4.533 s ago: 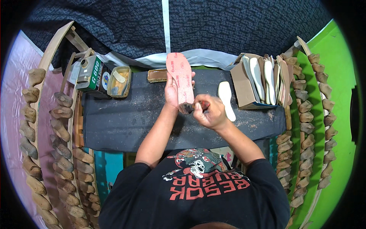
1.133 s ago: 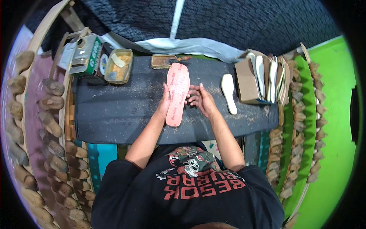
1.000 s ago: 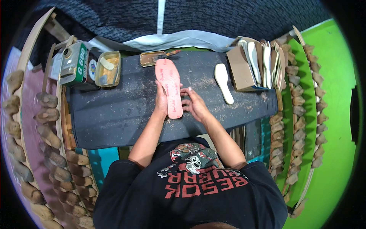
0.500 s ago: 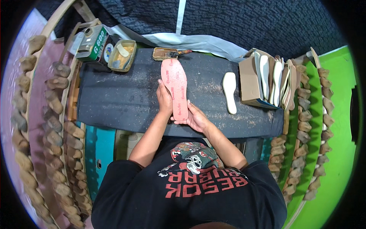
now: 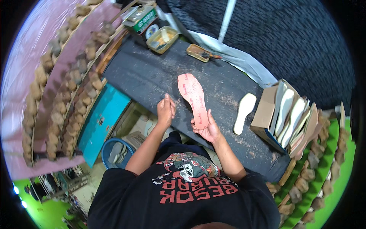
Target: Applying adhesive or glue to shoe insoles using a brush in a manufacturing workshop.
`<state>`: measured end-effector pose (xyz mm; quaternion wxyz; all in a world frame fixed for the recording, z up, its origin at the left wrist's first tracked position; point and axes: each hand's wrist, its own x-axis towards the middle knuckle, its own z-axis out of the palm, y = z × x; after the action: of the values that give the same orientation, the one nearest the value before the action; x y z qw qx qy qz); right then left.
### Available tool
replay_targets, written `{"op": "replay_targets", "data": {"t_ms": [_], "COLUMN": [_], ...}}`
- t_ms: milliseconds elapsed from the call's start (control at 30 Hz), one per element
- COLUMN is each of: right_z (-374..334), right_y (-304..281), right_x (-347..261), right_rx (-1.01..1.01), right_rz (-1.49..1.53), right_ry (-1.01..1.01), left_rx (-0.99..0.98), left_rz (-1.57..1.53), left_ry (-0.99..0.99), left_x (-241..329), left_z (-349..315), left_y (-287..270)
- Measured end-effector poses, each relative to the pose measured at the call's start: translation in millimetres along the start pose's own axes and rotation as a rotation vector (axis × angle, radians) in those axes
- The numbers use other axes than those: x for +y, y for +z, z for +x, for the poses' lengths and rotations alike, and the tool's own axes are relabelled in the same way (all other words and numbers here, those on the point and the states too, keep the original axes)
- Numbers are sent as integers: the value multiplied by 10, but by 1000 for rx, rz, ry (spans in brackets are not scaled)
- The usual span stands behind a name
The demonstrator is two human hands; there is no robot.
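The right hand (image 5: 206,131) is closed around the narrow end of a long pink sole-shaped piece with red print (image 5: 193,99), thumb along one side and fingertips showing at the other. The piece is over the middle of a table covered in dark, speckled cloth (image 5: 141,76), its broad end toward the far edge. The left hand (image 5: 166,110) hangs near the table's near edge, apart from the piece, fingers partly curled; how far they close cannot be told.

A cream sole-shaped piece (image 5: 245,110) lies between the right hand and a brown cardboard box (image 5: 265,110), which is packed with upright soles (image 5: 288,118) and takes up much of the table's right end. By the far edge, a red-handled brush (image 5: 214,56) rests on a small shallow amber tray (image 5: 194,52), beyond the pink piece's tip. At the far left corner, a yellowish plastic tub (image 5: 166,49) sits beside a green-and-black metal can (image 5: 143,19). Below the near edge, a round blue bucket (image 5: 106,157) holds grey sole-shaped pieces (image 5: 119,152).
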<state>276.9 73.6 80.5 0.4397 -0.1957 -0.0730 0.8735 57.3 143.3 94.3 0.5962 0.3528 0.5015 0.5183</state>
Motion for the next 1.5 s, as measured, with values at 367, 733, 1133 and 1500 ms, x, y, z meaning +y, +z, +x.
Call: {"op": "replay_targets", "data": {"t_ms": [367,733,1133,1500], "right_z": [429,852,1009,1349], "right_y": [273,1176,1875,1682], "right_x": [524,2098,3877,4170], "right_rx": [-90,-187,-204,-643], "right_rz": [-264,-576,-1242,-1526], "right_ry": [370,788,933,898], "left_rx": [323,460,656,1040], "left_rz": [-116,-370,-361,-291], "left_ry": [94,100,28,-188], "left_x": [-46,-98,-242,-477], "left_z": [-924,-2401,-3736,-4154], "left_y": [-1249,-2991,-4640,-4326]}}
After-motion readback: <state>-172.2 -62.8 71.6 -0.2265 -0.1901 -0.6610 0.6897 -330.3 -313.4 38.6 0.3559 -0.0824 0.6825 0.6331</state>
